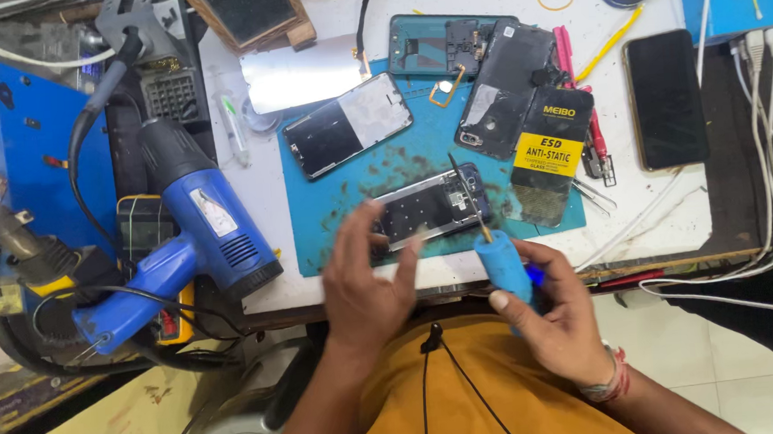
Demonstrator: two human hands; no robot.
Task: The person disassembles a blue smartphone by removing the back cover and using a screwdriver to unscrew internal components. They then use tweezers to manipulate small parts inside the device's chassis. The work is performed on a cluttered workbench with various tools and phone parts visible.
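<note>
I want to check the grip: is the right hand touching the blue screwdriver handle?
Touching. The head view shows the right hand with its fingers wrapped around the blue screwdriver handle, thumb pressed on it.

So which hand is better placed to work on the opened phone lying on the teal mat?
Probably the right hand: it grips the blue-handled screwdriver, tip over the opened phone. The left hand only steadies it.
</note>
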